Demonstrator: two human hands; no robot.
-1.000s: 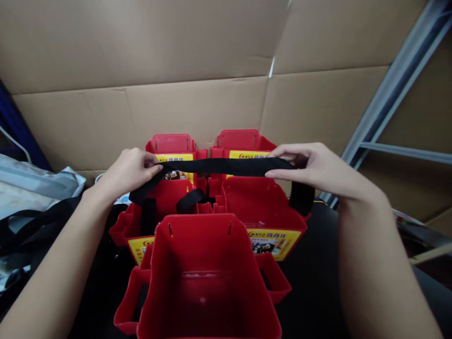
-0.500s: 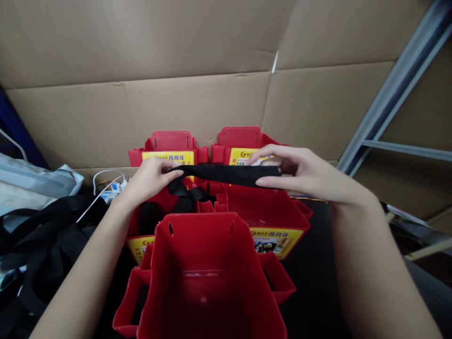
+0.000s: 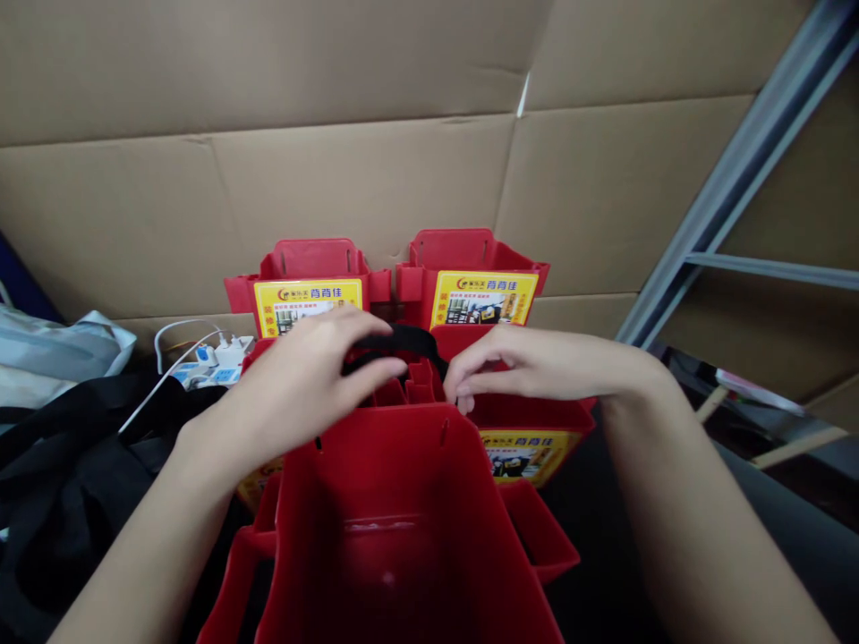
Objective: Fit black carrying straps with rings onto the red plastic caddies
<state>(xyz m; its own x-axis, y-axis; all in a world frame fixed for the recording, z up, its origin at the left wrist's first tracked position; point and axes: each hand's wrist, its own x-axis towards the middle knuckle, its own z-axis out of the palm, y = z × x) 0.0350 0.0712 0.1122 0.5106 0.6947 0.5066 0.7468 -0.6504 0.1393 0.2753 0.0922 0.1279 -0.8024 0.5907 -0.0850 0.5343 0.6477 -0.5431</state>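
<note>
A red plastic bin [image 3: 386, 452] stands upright in front of me, with a slot near each upper corner of its back wall. Behind that wall a black strap [image 3: 406, 340] arches between my hands. My left hand [image 3: 312, 376] has the strap's left part between thumb and fingers, above the left slot. Close to the right slot, my right hand [image 3: 500, 362] is closed in a pinch, fingertips pointing down behind the rim. The strap runs into its fingers, and its end is hidden there.
More red bins with yellow labels [image 3: 487, 298] stand behind, near a cardboard wall [image 3: 362, 197]. At left are black straps [image 3: 73, 474], a power strip [image 3: 218, 362] with white cables and a pale plastic bag [image 3: 60, 353]. A metal frame [image 3: 711, 197] rises at right.
Both hands have come down and nearer to the front bin's back rim. The strap, stretched out flat before, now bends in an arch, and my right hand has turned its fingertips downward.
</note>
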